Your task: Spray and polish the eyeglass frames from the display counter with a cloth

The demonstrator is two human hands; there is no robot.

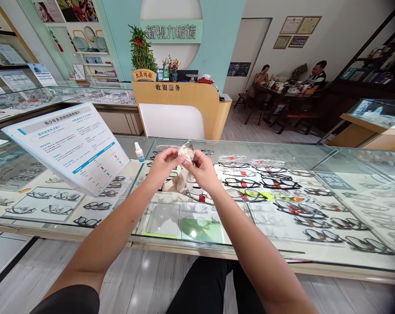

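Left hand [163, 168] and right hand [204, 171], fingertips together, pinch a cloth [183, 181] above the counter [315, 261]; a bottle [139, 152] stands just left of the left hand.

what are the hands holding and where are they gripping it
A pale cloth, pinched near its top between fingertips of the left hand and right hand; the rest hangs down.

Below the grip a long glass counter [315, 153] runs left to right. Beyond the grip a wooden cashier desk [184, 99] stands before a teal wall [218, 39]. Far right, a dark table [284, 97]; underneath, grey plank floor [145, 279].
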